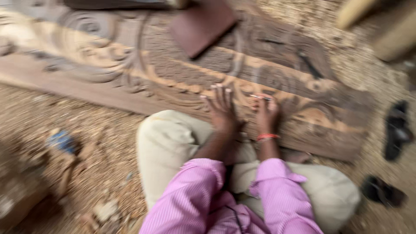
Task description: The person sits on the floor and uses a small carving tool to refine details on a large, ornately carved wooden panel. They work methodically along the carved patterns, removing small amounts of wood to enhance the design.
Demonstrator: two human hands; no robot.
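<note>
Carved wooden panel (268, 82), mid-frame, looks heavy and stiff; left hand (222, 110) fingers splayed flat on it, right hand (266, 113) fingers pinching a thin tool (260, 97).

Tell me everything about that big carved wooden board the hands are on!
The long brown carved wooden board lies flat on ground strewn with wood chips, running slantwise across the picture. Swirls and leafy shapes are cut into it, some pale, some dark. The left hand rests spread on its near edge; the right hand holds a thin tool against it. A flat reddish-brown slab lies on top.
</note>
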